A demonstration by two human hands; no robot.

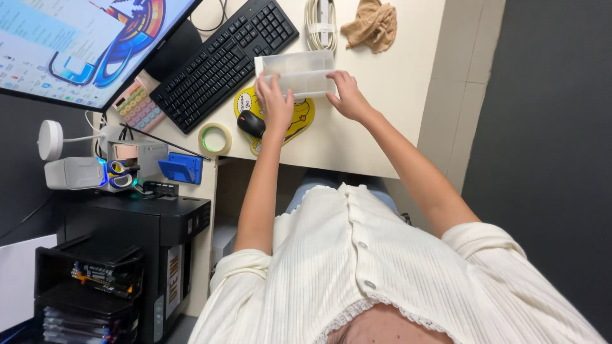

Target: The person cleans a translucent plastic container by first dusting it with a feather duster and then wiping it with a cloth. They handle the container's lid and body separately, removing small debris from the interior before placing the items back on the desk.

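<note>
Several desk items crowded round the work: black keyboard (223,60) lying slantwise just left of the clear plastic box (296,73), coiled white cable (320,24) right behind it, crumpled tan cloth (371,25) off to the back right. Black mouse (251,123) sitting on a yellow mouse pad (299,118) directly under the left wrist, roll of tape (215,138) near the desk's front edge, pastel calculator (135,105) beside the keyboard's lower corner, monitor (76,44) filling the upper left. Below the beige desk (376,127), a black printer (153,223) with a stack of black trays (89,280). Nothing between either hand and the box. Box itself long, translucent, rectangular, lying flat and roughly level on the desk between keyboard and bare desktop, spanning the gap between both hands. Left hand (275,105) at the box's near left corner, fingers bent over its edge and touching it, grip closed lightly on that end. Right hand (347,95) at the near right corner, fingers curled narrowly against the short side, thumb tucked underneath and hidden. Cannot tell whether the box is lifted or resting.
</note>
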